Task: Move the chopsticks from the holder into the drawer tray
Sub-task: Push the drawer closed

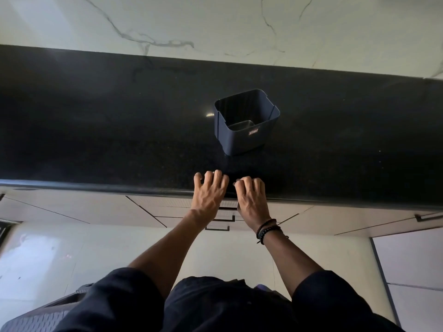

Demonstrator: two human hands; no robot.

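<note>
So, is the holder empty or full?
Empty: the holder stands upright, and its open top shows only bare inner walls and bottom, no chopsticks.

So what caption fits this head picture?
Left hand and right hand on the counter edge, holder behind.

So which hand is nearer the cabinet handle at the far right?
Right. The right hand rests on the counter edge, well left of the handle; the left hand sits beside it, farther left still.
</note>
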